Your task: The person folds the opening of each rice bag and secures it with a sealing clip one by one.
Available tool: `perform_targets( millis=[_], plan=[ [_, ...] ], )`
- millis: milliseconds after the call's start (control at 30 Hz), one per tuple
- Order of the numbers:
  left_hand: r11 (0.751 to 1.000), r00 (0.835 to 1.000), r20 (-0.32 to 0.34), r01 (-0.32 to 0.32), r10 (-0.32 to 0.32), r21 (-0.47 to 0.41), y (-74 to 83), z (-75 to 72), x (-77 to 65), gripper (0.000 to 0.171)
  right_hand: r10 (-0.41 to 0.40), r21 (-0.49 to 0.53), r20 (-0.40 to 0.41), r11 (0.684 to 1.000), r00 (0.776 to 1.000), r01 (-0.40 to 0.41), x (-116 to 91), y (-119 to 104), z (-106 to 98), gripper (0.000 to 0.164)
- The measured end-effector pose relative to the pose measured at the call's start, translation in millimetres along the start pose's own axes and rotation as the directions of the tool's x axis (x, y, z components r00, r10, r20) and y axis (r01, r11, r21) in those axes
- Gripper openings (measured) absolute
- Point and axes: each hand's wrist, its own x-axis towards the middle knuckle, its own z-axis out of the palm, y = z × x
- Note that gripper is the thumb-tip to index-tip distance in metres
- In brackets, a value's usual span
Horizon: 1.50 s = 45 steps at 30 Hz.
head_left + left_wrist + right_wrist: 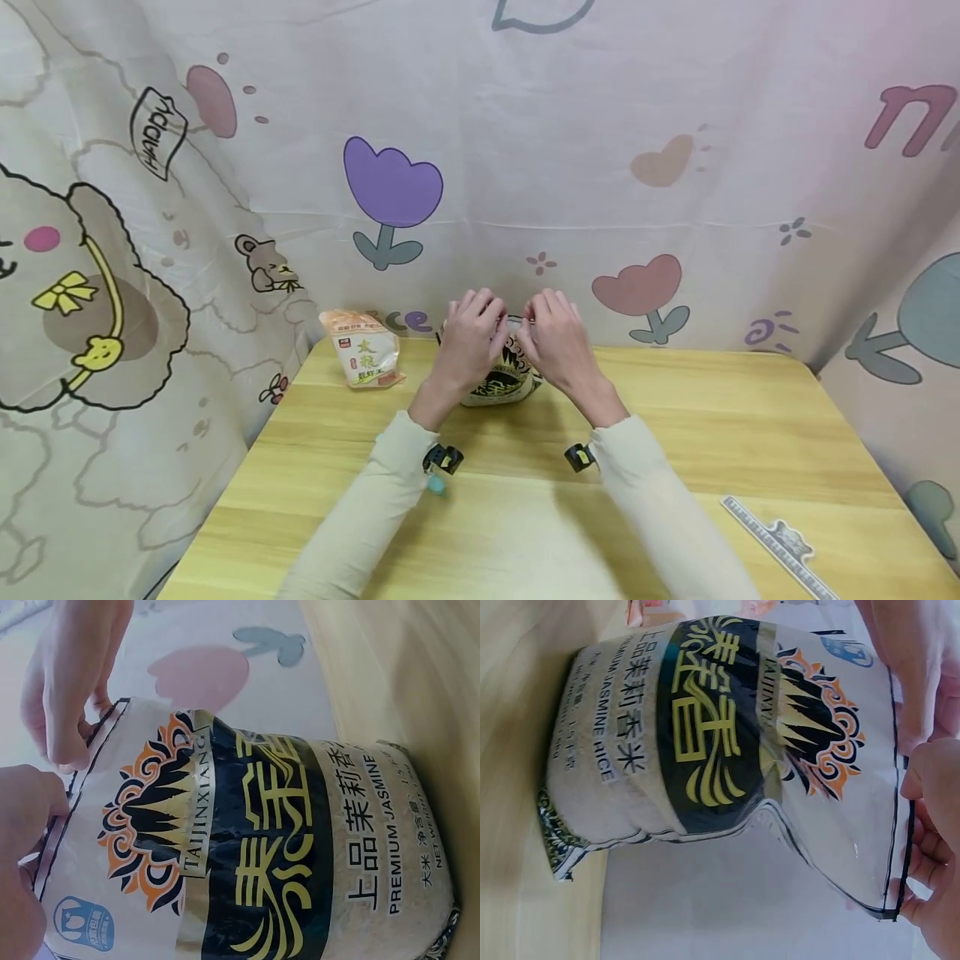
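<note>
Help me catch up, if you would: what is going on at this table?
A person in pale long sleeves is holding a white, black and gold plastic rice bag by its top edge, with the left hand and right hand close together. The bag stands on a pale wood-grain table; I cannot tell whether its top is open. An orange-and-white plastic packet stands to the left, and a pale, straight ruler lies at the near right.

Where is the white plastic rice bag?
In the head view, the rice bag stands on the wooden table, right of the orange-topped white packet, its top in the left hand and right hand.
</note>
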Motion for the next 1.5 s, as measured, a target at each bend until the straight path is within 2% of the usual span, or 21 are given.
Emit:
perform_targets(
  millis=[233, 500, 967, 1267, 1500],
  plan=[
    [1.0, 1.0, -0.015, -0.009, 0.009, -0.026, 21.4, 1.9, -0.2, 0.005, 0.005, -0.039, 0.011, 0.999, 1.0, -0.004, -13, 3, -20, 0.005],
    [0.998, 0.999, -0.016, -0.038, 0.037, -0.057, 47.7, 7.9, -2.9, 0.005, 0.034, -0.039, -0.015, 0.999, 0.999, -0.034, -34, 5, -45, 0.008],
    [0.995, 0.998, -0.042, -0.044, 0.041, -0.086, 71.2, 3.9, -10.5, 0.005, 0.016, -0.002, -0.02, 1.0, 1.0, -0.016, -49, 1, -65, 0.009],
    [0.996, 0.998, -0.015, -0.059, 0.058, -0.071, 88.5, 4.6, -14.7, 0.006, 0.021, 0.009, -0.042, 1.0, 0.999, -0.021, -63, 0, -79, 0.006],
    [0.996, 0.998, -0.037, -0.052, 0.049, -0.069, 98.6, 1.3, -22.5, 0.006, 0.037, 0.07, -0.031, 0.997, 0.999, -0.034, -71, -9, -89, 0.009]
  ],
)
